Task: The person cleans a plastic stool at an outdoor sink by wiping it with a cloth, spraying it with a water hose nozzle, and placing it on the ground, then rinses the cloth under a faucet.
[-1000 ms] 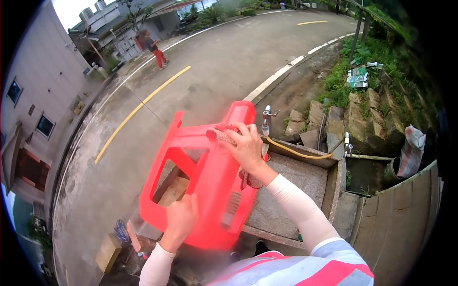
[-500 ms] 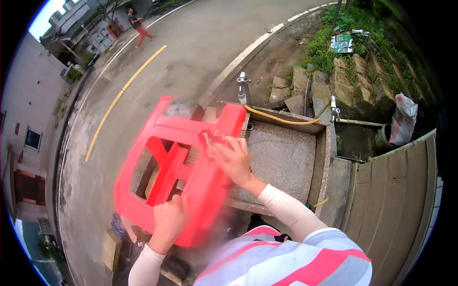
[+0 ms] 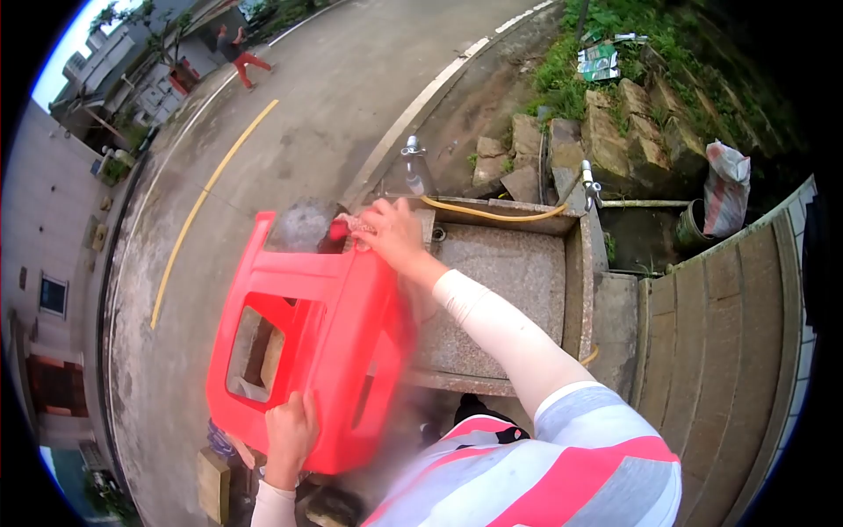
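A red plastic stool (image 3: 303, 272) is tilted on its side in front of me, with large cut-outs in its sides. My left hand (image 3: 291, 432) is closed on its lower edge. At the far upper corner, my right hand (image 3: 392, 230) presses a crumpled, reddish patterned cloth (image 3: 358, 224) against the end of a leg. Part of the cloth is hidden under the fingers. Just right of the stool lies a shallow stone sink (image 3: 500, 285).
Two taps (image 3: 412, 154) (image 3: 590, 189) stand behind the sink, with a yellow hose (image 3: 496, 214) along its rim. Stone blocks (image 3: 606, 140) and a sack (image 3: 727, 189) are at the right. A person (image 3: 239, 57) is on the road (image 3: 290, 132), far off.
My right hand has moved with the cloth up and left, from the stool's side to the leg end. The stool has turned and tilted; my left hand has shifted slightly down and left.
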{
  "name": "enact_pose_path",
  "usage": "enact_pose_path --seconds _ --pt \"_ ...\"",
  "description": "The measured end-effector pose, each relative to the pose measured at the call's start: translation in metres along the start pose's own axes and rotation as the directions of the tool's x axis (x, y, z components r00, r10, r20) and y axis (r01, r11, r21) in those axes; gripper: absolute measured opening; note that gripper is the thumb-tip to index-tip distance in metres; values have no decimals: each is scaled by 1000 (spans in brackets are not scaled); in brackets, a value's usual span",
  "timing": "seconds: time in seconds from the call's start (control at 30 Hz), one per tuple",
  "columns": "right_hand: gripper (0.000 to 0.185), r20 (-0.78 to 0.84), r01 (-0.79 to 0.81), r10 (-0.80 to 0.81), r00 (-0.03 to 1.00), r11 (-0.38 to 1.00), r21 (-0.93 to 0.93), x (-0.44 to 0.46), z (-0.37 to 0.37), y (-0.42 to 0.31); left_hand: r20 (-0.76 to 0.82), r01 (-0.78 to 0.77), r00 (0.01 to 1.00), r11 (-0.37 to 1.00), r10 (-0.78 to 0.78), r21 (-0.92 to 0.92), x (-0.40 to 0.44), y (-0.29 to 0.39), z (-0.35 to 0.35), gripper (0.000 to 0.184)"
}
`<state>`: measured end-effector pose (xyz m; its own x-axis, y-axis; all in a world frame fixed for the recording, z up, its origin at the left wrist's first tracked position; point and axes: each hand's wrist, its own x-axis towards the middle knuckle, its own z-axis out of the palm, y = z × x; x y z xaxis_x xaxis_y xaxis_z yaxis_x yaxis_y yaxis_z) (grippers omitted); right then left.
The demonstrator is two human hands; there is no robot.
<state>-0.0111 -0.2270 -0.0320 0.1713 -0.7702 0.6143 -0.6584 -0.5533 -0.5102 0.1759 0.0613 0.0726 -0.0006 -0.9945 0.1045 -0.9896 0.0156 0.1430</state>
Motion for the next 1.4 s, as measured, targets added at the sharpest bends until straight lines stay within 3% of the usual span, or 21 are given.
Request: enact_pose_path --seconds 0.03,0.17,0.2,0.3,0.5,0.63,0.8,0.9,1.03,1.1,1.17,1.23,1.3,1.37,1.4 --pt "26 3 -67 68 998 996 -53 11 4 15 6 4 1000 1000 -4 -9 -1 0 1 32" --pt "27 22 -48 53 998 985 -166 10 16 8 20 67 998 998 -66 -19 7 -2 0 32" --pt "29 -47 21 -26 999 994 -109 1 15 1 22 72 997 997 -72 -25 4 -4 2 32" --pt "37 -37 152 -152 988 988 9 -26 -15 -34 21 84 996 996 -83 -39 5 -1 3 32" --pt "37 -16 243 -243 970 961 131 -25 -16 -33 11 74 997 996 -74 -52 11 -1 -3 33" --pt "32 172 84 -76 982 995 -43 19 -4 11 61 126 990 991 -123 -41 5 1 0 33" --pt "35 170 164 -158 973 986 -23 23 -3 24 13 194 981 981 -195 17 8 11 -1 34" --pt "36 -21 106 -105 994 992 68 -5 -3 40 30 227 973 973 -228 38 4 13 -1 34" --pt "37 21 -55 53 998 994 100 -69 -1 58 20 244 970 970 -243 0 6 6 1 32" --pt "36 155 -120 99 983 983 137 -123 16 77 24 219 975 976 -219 -9 10 5 -1 32" --pt "33 170 -395 365 915 894 210 -153 26 87 40 193 980 981 -193 10 10 5 0 32" --pt "32 154 -644 629 762 713 276 -156 15 78 33 182 983 982 -181 -37 6 -2 3 32" --pt "30 160 -666 709 687 526 530 -126 6 71 40 175 984 982 -173 -64 3 -6 6 32" --pt "32 -75 -376 477 876 771 514 -94 9 67 62 184 982 981 -181 -62 -2 -8 5 33" --pt "33 -33 -385 456 890 787 481 -75 5 54 72 223 973 970 -217 -94 -3 -10 6 33"
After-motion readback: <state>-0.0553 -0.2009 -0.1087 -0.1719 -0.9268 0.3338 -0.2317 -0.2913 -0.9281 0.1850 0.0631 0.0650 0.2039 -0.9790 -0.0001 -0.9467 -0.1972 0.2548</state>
